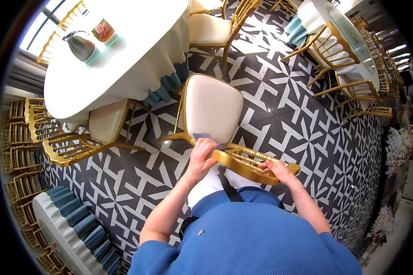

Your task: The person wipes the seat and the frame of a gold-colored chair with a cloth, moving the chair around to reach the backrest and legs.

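Right in front of me stands a gold chair with a cream padded seat [213, 105], its spindled backrest [249, 166] turned towards my body. My left hand [203, 154] holds a dark grey-blue cloth [204, 136] against the left upright of the backrest. Part of the cloth hangs over the rear edge of the seat, and the rest is bunched under the fingers. My right hand [278, 170] grips the right part of the backrest, with the fingers between its rails and the thumb side over the top rail.
A round table with a white cloth [130, 68] stands ahead on the left, bearing a metal jug [79, 46] and a tissue box [103, 30]. Gold chairs [106, 127] surround it. Another table [352, 37] is at far right, another [44, 223] at lower left. Pale flowers [397, 151] line the right.
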Action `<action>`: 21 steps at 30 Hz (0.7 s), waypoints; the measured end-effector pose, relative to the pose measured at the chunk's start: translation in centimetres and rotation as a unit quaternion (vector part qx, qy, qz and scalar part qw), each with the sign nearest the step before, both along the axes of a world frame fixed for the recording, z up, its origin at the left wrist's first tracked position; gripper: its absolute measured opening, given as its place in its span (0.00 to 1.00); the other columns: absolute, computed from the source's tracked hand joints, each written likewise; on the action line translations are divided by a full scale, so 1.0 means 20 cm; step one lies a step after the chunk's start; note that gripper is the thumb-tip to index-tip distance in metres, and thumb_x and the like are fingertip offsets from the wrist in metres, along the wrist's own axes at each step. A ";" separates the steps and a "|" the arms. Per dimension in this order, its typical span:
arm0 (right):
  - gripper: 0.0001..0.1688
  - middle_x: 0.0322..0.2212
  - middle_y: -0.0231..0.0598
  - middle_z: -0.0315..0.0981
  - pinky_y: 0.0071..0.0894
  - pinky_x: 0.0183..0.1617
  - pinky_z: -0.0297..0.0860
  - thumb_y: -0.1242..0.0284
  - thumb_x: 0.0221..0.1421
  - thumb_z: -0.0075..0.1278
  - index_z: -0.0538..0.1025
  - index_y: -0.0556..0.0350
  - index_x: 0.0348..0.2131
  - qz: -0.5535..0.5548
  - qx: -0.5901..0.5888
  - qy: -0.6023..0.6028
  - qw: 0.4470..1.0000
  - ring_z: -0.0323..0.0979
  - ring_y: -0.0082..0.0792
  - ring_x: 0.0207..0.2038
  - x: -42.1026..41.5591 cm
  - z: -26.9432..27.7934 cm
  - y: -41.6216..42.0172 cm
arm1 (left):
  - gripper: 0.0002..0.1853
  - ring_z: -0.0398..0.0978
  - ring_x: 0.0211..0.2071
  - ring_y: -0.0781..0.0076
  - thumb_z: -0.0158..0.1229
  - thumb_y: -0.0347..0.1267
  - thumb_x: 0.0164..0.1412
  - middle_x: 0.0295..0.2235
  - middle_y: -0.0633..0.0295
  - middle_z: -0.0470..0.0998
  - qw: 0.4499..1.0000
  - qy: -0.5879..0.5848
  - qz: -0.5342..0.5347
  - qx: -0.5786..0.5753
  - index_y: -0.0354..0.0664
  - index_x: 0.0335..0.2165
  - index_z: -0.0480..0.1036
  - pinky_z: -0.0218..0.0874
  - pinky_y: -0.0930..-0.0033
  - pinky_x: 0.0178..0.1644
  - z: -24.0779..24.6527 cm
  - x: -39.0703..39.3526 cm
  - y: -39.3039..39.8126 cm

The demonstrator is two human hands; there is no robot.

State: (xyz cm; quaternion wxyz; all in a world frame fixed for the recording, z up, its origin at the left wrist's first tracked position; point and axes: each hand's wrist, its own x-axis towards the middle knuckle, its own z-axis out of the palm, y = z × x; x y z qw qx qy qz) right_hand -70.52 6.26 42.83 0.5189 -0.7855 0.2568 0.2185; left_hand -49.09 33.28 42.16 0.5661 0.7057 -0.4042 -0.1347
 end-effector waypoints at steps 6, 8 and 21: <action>0.38 0.23 0.35 0.74 0.28 0.34 0.65 0.45 0.68 0.33 0.80 0.59 0.44 -0.057 -0.007 -0.022 0.998 0.70 0.27 0.28 -0.14 0.08 0.17 | 0.28 0.68 0.42 0.53 0.53 0.53 0.58 0.36 0.55 0.72 0.998 -0.012 -0.061 -0.006 0.36 0.37 0.72 0.61 0.59 0.48 -0.02 0.05 -0.11; 0.36 0.21 0.31 0.71 0.27 0.31 0.61 0.47 0.68 0.33 0.79 0.58 0.46 -0.086 0.012 -0.040 0.995 0.66 0.25 0.26 -0.23 0.06 0.21 | 0.37 0.68 0.42 0.53 0.46 0.63 0.58 0.36 0.54 0.72 0.997 -0.004 -0.078 -0.006 0.36 0.37 0.72 0.62 0.59 0.47 -0.01 0.03 -0.16; 0.43 0.53 0.49 0.68 0.38 0.57 0.66 0.47 0.56 0.55 0.67 0.61 0.58 -0.101 0.024 -0.173 0.979 0.69 0.42 0.55 -0.27 0.26 0.47 | 0.42 0.67 0.38 0.52 0.38 0.69 0.57 0.35 0.56 0.72 0.986 -0.023 -0.164 0.000 0.37 0.36 0.72 0.61 0.58 0.44 -0.01 0.06 -0.26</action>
